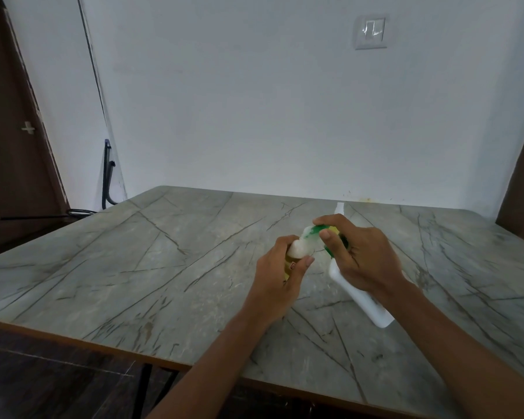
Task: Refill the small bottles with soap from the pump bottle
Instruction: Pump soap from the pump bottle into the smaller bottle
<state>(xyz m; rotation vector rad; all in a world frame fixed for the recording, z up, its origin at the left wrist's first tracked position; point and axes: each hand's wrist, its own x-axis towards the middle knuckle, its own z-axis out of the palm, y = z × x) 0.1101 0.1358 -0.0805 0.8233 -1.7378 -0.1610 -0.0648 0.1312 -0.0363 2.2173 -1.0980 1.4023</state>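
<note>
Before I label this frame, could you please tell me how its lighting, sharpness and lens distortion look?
Head view: dim, flat light, no glare on the table; the wide lens makes the door lean; the small bottle and pump bottle are smeared where they meet; left hand and right hand look sharper.

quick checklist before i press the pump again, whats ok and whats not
1. Left hand grips the small bottle: ok.
2. Right hand holds the pump bottle, with a finger on the green pump head: ok.
3. Nozzle at the small bottle's mouth: ok, white soap sits right there.
4. Pump bottle upright: not ok, it leans towards the small bottle.
5. Room left in the small bottle: cannot tell, the hand and soap hide the level.
6. Table free of spilled soap: ok, none seen.
</note>
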